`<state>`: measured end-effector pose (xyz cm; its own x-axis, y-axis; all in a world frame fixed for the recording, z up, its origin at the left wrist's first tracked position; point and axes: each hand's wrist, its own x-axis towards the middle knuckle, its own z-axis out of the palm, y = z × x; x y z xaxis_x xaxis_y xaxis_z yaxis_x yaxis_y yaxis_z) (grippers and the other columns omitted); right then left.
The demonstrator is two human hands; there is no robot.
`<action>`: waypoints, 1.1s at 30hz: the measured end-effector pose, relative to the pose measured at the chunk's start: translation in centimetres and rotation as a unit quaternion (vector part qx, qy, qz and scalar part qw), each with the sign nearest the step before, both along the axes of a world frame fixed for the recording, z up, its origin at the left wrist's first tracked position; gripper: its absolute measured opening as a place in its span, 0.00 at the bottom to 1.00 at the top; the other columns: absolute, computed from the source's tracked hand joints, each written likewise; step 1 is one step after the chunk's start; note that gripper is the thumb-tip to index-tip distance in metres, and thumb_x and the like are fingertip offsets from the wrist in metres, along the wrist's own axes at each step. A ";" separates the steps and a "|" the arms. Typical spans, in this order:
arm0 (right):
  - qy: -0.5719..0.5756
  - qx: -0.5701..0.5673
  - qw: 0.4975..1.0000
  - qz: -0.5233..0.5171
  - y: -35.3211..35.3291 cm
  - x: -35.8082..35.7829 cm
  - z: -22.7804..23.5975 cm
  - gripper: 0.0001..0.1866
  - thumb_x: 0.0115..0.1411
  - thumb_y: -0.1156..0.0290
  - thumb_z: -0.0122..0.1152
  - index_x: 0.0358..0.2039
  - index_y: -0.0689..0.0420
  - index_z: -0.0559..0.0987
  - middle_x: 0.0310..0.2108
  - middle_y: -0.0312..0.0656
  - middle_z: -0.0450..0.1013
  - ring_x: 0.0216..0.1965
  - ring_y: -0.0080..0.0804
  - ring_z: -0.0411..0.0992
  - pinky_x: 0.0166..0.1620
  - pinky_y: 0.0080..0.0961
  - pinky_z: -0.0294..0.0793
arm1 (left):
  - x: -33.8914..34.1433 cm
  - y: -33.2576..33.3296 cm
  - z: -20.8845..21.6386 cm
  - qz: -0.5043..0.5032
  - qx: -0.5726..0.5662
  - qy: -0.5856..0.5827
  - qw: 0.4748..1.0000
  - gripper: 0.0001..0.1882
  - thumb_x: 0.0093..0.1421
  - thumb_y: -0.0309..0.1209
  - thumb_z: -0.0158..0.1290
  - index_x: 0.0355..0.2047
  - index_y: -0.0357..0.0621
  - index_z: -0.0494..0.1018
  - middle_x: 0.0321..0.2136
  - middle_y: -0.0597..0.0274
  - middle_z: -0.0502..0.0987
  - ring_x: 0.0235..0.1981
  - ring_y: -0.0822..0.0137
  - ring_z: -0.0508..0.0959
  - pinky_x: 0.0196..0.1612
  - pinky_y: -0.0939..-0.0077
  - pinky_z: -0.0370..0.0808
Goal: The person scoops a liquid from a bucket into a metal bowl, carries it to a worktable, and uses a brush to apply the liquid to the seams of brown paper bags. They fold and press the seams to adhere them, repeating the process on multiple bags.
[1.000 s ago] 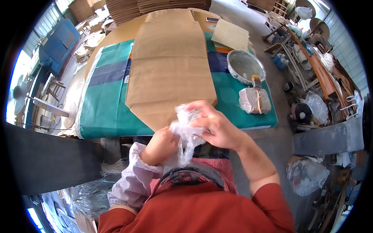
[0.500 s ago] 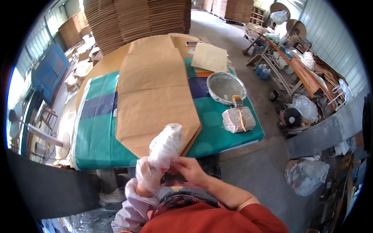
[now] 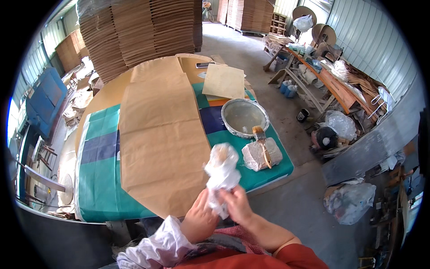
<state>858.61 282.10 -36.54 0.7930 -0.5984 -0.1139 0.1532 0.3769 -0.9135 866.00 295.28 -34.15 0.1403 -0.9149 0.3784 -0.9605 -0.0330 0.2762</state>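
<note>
My right hand [image 3: 237, 204] is closed on a crumpled piece of thin, whitish see-through plastic [image 3: 222, 172], which stands up above both hands and is slightly blurred. Against its lower left side is my left hand [image 3: 200, 219], bare below a loose pale sleeve, fingers bent at the plastic and partly hidden by it. Both hands are at the near edge of the table. Just beyond them lies a stack of large brown paper sheets [image 3: 161, 134] with slanted near corners, on a green and dark blue table cover [image 3: 96, 179].
On the table's right stand a round basin [image 3: 245, 117] of cloudy liquid and a plastic-wrapped block [image 3: 248, 158] with a brush [image 3: 263, 145] on it. Behind are a cream board [image 3: 224, 80] and a phone [image 3: 204, 65]. Tall cardboard stacks [image 3: 139, 33] rise beyond; a cluttered bench [image 3: 331, 83] is at right.
The plastic, earlier covering my left hand and wrist, has come off the wrist and back of that hand and is now gripped by my right hand. Both hands have shifted right; the view has turned.
</note>
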 end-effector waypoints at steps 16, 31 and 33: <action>0.259 -0.766 0.575 -0.127 -41.7 15.7 3.6 0.12 0.48 0.79 0.53 0.35 0.57 0.75 0.37 0.44 0.73 0.41 0.47 0.70 0.44 0.39 0.71 | 16.2 -3.7 -11.1 0.350 0.141 -0.006 0.926 0.38 0.54 0.47 0.50 0.61 0.39 0.57 0.63 0.42 0.53 0.65 0.45 0.49 0.66 0.50 0.42; 0.453 -0.620 0.625 0.140 -47.7 31.8 -7.6 0.10 0.45 0.76 0.56 0.28 0.53 0.83 0.39 0.48 0.76 0.42 0.43 0.75 0.44 0.31 0.73 | 17.4 -4.6 -10.7 0.343 0.176 0.029 0.922 0.39 0.49 0.41 0.52 0.60 0.35 0.58 0.63 0.39 0.51 0.65 0.41 0.49 0.66 0.47 0.43; 0.471 -0.618 0.612 0.145 -46.1 32.2 -8.0 0.11 0.43 0.79 0.55 0.26 0.53 0.83 0.34 0.50 0.76 0.37 0.43 0.76 0.41 0.31 0.74 | 17.3 -4.2 -10.7 0.348 0.176 0.022 0.921 0.39 0.49 0.41 0.52 0.60 0.35 0.58 0.63 0.39 0.52 0.65 0.41 0.49 0.66 0.47 0.44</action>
<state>890.79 236.03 -44.51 0.8173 -0.5390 -0.2040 -0.5709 -0.8054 -0.1593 883.30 291.08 -44.87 0.7470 -0.6625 0.0552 -0.6609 -0.7312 0.1688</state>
